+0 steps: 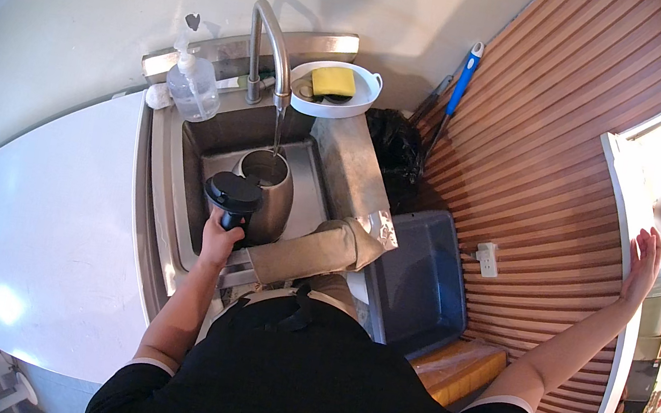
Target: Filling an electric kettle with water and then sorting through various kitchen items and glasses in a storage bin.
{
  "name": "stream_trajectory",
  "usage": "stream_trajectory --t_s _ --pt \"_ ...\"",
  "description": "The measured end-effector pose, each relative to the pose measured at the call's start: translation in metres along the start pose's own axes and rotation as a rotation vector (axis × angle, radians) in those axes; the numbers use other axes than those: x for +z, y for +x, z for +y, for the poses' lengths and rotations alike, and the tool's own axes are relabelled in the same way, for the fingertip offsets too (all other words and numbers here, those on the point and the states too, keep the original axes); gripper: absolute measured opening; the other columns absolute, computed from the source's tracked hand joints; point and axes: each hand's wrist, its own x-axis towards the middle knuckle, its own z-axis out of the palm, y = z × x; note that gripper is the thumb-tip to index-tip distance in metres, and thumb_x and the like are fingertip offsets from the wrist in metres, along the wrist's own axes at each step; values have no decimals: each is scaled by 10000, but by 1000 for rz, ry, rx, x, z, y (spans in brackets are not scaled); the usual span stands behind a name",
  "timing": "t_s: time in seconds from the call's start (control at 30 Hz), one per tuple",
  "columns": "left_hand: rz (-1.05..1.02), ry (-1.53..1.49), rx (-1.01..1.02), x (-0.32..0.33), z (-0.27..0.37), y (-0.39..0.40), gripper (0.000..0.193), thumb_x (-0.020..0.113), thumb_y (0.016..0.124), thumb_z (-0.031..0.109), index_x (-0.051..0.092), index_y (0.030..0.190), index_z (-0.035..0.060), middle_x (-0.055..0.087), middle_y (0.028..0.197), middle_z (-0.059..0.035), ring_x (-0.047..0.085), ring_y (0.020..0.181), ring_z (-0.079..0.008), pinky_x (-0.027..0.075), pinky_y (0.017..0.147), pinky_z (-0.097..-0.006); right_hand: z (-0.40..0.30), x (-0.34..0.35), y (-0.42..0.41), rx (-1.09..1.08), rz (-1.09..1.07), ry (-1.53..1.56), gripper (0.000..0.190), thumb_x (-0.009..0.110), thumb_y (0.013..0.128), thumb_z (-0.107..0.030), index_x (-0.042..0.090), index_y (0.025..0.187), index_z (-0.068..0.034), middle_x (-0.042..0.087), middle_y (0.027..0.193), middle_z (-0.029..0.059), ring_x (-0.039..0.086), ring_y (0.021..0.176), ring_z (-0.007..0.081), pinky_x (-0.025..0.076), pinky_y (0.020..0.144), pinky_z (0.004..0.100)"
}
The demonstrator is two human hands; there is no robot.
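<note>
My left hand (221,241) grips the black handle of a brushed-metal electric kettle (273,207) in the stainless steel sink (308,183). The kettle's black lid (234,191) is flipped up above the handle. Water runs in a thin stream from the curved metal faucet (275,45) into the kettle's open mouth, and water shows inside. Far to the right, my right hand (643,266) is raised with its fingers extended by the white frame (616,180) of an opening; nothing shows in it. I cannot tell whether it touches the frame.
Behind the sink stand a clear pump bottle (193,91) and a white dish (326,108) with a yellow sponge (333,82). Cloth (317,250) drapes the sink's front edge. A dark plastic bin (422,279) and a black bag (393,158) sit right; a white countertop (63,216) lies left.
</note>
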Motion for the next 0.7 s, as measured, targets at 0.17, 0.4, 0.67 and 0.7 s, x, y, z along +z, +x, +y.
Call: stream_trajectory --t_s 0.17,0.4,0.67,0.7 --pt "5 8 20 1 1 0 308 545 522 -17 517 820 54 487 718 6 442 610 -98 355 562 -220 0 -1 1 1 3 -1 351 487 855 -276 473 1121 -48 522 1009 71 485 964 148 392 869 289" --pt "-10 -2 -53 -1 1 -1 389 532 494 -17 531 880 32 497 795 -21 464 761 -144 358 725 -234 2 -2 2 14 12 4 343 481 859 -274 475 1120 -52 526 1003 70 490 953 146 393 868 289" --pt "-9 -37 -65 -3 -6 0 390 535 499 -21 526 885 34 493 786 -14 462 742 -133 360 708 -226 -1 0 0 5 5 7 341 483 858 -272 476 1117 -50 530 996 63 493 947 141 397 863 286" --pt "-13 -47 -69 -2 -5 0 392 535 501 -22 525 888 35 493 785 -12 461 737 -129 361 704 -224 -1 1 0 7 6 5 341 484 858 -272 476 1117 -50 531 992 61 493 945 140 397 863 286"
